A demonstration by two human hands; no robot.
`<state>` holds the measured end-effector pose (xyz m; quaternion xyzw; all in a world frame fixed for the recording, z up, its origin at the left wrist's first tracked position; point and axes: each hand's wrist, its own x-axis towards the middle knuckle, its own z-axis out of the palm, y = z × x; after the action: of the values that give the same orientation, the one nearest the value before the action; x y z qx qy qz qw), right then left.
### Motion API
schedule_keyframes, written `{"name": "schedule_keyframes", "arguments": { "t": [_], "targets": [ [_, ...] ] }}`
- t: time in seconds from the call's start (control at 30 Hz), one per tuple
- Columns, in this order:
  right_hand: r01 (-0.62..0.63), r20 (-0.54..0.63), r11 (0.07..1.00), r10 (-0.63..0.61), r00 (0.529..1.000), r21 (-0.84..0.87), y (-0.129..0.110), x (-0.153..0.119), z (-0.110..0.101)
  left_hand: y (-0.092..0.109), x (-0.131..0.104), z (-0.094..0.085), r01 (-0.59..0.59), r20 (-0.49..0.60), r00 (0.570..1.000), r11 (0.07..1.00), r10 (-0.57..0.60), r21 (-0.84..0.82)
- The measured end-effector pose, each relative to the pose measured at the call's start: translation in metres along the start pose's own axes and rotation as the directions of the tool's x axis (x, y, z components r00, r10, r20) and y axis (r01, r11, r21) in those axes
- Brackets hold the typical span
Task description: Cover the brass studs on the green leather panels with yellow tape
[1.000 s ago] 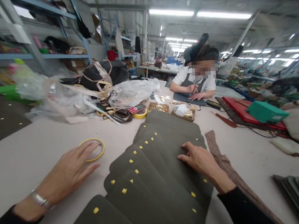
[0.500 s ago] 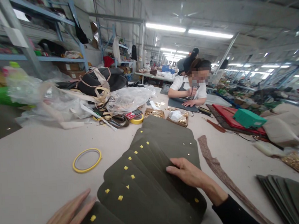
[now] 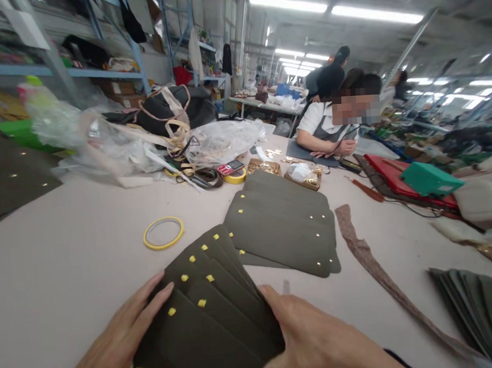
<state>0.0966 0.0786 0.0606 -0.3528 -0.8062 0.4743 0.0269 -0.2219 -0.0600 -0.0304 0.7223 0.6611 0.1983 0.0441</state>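
Observation:
Between my two hands is a fanned stack of dark olive panels (image 3: 221, 324) with rounded corners, several marked with small yellow tape bits. My left hand (image 3: 121, 330) grips the stack's left edge, thumb low on the top panel and fingers along the side. On the right edge my right hand (image 3: 313, 335) clasps the stack, its fingertips hidden beneath or behind the panels. Just beyond lie more olive panels (image 3: 277, 221), overlapping flat on the table, with small shiny metal studs at their right side and yellow tape at the left.
A yellow tape roll (image 3: 163, 233) lies left on the table (image 3: 88, 266). A brown strip (image 3: 367, 254) runs along the right, beside another fanned panel stack (image 3: 479, 314). Boxes of gold-coloured hardware (image 3: 306, 175) stand ahead. Across the table sits a co-worker (image 3: 321, 129); plastic bags (image 3: 222, 144) lie back left.
A batch of panels has come toward me, apart from those left lying farther back. My left hand has closed on its edge; my right hand has moved nearer and grips the other side.

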Motion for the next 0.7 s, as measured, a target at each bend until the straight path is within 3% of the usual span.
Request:
{"name": "schedule_keyframes", "arguments": {
  "t": [0.13, 0.23, 0.37, 0.47, 0.53, 0.6, 0.7],
  "targets": [
    [0.003, 0.086, 0.997, -0.009, 0.996, 0.078, 0.005, -0.002, 0.037, 0.006, -0.004, -0.008, 0.042, 0.042, 0.998, 0.999, -0.04, -0.033],
    [0.049, 0.046, 0.986, -0.057, 0.997, 0.158, -0.005, -0.001, 0.047, 0.007, -0.007, -0.008, 0.048, 0.033, 0.998, 0.997, -0.046, -0.052],
    [0.108, 0.0, 0.987, -0.108, 0.994, 0.115, -0.036, -0.013, 0.025, 0.003, 0.003, -0.022, 0.062, -0.031, 0.997, 0.987, -0.068, -0.15],
    [0.149, -0.01, 0.989, -0.149, 0.989, 0.004, -0.063, -0.036, -0.006, 0.003, 0.024, -0.046, 0.089, -0.093, 0.988, 0.946, -0.124, -0.313],
    [0.173, -0.028, 0.972, -0.18, 0.983, -0.158, -0.073, -0.051, -0.022, 0.007, 0.042, -0.059, 0.049, -0.109, 0.988, 0.897, -0.108, -0.438],
    [0.171, -0.065, 0.925, -0.204, 0.977, -0.339, -0.071, -0.061, -0.03, 0.016, 0.058, -0.062, -0.002, -0.115, 0.991, 0.86, -0.066, -0.511],
    [0.078, -0.165, 0.833, -0.199, 0.966, -0.547, -0.047, -0.063, -0.025, 0.035, 0.071, -0.048, -0.013, -0.058, 0.998, 0.791, -0.028, -0.611]
  ]
}}
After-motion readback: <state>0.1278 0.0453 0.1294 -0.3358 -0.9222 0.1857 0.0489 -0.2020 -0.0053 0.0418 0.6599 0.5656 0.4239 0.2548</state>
